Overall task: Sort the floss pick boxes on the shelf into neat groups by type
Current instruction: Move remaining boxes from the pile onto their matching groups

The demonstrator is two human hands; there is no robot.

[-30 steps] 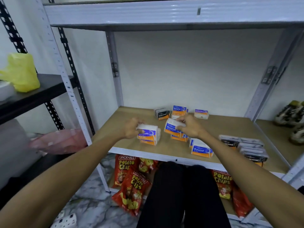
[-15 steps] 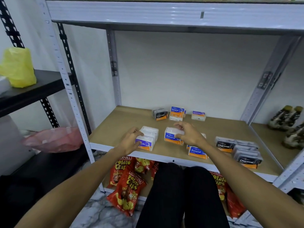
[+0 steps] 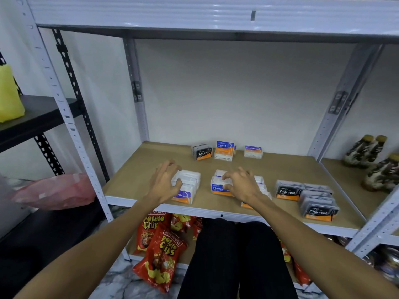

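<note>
Floss pick boxes lie on the wooden shelf (image 3: 138,169). My left hand (image 3: 165,184) rests, fingers spread, on a stack of white Smooth boxes (image 3: 190,188) at the front left. My right hand (image 3: 241,184) has its fingertips and thumb around a Round box (image 3: 218,186) in the front middle; more Round boxes are partly hidden under my wrist. Dark Charcoal boxes (image 3: 289,190) sit grouped at the front right. At the back stand a Charcoal box (image 3: 201,151), a Round box (image 3: 224,149) and a Smooth box (image 3: 253,151).
The upper shelf beam (image 3: 216,16) hangs overhead, with metal uprights (image 3: 138,93) at both sides. Red potato chip bags (image 3: 162,251) lie on the level below, beside my knees. Bottles (image 3: 371,152) stand on the right shelf. A yellow bag (image 3: 8,93) sits on a black rack.
Both hands lowered their boxes onto the shelf, the Smooth box onto the left stack and the Round box in the middle. My left fingers have spread apart.
</note>
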